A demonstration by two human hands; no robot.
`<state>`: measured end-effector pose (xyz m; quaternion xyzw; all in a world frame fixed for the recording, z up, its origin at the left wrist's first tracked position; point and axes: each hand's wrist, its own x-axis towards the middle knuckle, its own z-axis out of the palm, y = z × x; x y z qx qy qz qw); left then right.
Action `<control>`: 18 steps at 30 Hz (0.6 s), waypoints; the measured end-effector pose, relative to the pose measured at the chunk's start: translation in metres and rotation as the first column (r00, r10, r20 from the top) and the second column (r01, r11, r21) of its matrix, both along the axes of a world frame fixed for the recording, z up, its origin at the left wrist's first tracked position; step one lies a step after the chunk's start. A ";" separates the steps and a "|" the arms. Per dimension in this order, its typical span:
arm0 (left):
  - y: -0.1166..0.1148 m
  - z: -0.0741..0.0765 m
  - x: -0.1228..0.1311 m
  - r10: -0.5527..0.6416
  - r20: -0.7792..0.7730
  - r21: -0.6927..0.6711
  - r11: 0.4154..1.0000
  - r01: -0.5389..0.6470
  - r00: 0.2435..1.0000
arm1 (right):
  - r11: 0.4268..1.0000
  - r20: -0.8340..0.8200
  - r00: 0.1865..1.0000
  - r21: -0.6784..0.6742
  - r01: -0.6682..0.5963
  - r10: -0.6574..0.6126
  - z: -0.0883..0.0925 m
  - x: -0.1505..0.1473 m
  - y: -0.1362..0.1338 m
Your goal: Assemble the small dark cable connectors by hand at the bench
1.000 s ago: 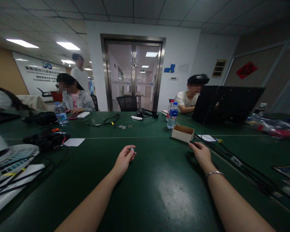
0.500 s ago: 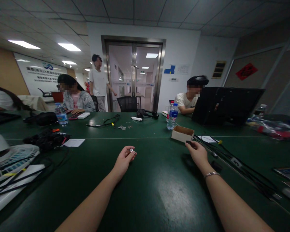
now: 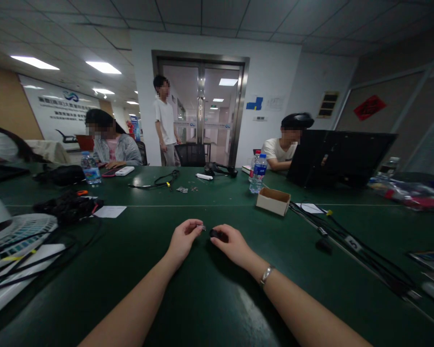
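Observation:
Over the middle of the green table [image 3: 217,289], my left hand [image 3: 184,237] is closed in a pinch on a small shiny metal piece [image 3: 203,228]; its exact kind is too small to make out. Just to the right, my right hand [image 3: 233,244] is closed around a small black piece [image 3: 214,233], partly hidden by the fingers. The two pieces face each other with a narrow gap between them. Beyond my right hand stands an open cardboard box [image 3: 273,202]. Farther back lie several small metal pieces [image 3: 183,190].
Water bottles [image 3: 258,174] stand behind the box, and another bottle [image 3: 90,168] is at the left. Black cables [image 3: 350,241] run along the right side. A white fan [image 3: 21,236] sits at the left. People sit across the table near a monitor [image 3: 342,156]; another person [image 3: 165,120] stands by the door.
My right hand has moved left from beside the cardboard box with the black piece, close to my left hand. My left hand has barely moved. The standing person has moved right.

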<state>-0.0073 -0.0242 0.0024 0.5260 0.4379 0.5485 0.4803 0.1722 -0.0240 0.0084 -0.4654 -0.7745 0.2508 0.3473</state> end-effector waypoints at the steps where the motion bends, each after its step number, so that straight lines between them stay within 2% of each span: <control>1: 0.000 0.000 0.000 -0.011 -0.004 0.006 1.000 0.011 1.000 | 1.000 0.007 1.000 0.006 0.000 0.000 -0.002 0.001 0.000; 6: 0.003 -0.004 0.002 -0.049 -0.020 0.048 0.998 0.050 0.999 | 0.999 0.034 0.999 0.027 -0.023 0.022 -0.005 0.002 0.001; 18: 0.003 -0.003 0.001 -0.076 -0.058 0.043 0.996 0.078 0.995 | 0.998 0.041 0.997 0.010 -0.065 0.064 -0.001 0.002 -0.003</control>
